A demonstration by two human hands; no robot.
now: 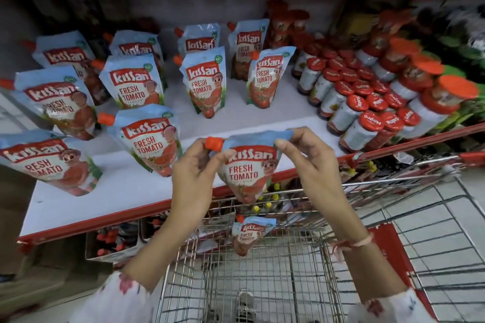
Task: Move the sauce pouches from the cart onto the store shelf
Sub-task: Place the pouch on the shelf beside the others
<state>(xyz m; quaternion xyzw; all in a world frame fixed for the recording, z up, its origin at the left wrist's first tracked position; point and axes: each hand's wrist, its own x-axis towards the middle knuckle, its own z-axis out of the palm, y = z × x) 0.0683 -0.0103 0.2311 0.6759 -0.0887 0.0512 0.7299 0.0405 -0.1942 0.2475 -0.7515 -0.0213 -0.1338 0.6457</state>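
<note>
From the head camera I see both hands holding one Kissan Fresh Tomato pouch [245,170] up by its top edge. My left hand [195,178] has its grip pinched on the top corner just under the orange cap [214,143]. My right hand [305,162] has its grip pinched on the other top corner. The pouch hangs in the air over the front edge of the white shelf [126,191], above the wire cart [262,270]. One more pouch in the cart [250,235] leans on the front wall (it looks small down there). Other Kissan pouches [148,144] stand on the shelf in rows, with red-lidded jars [367,123] to their right.
</note>
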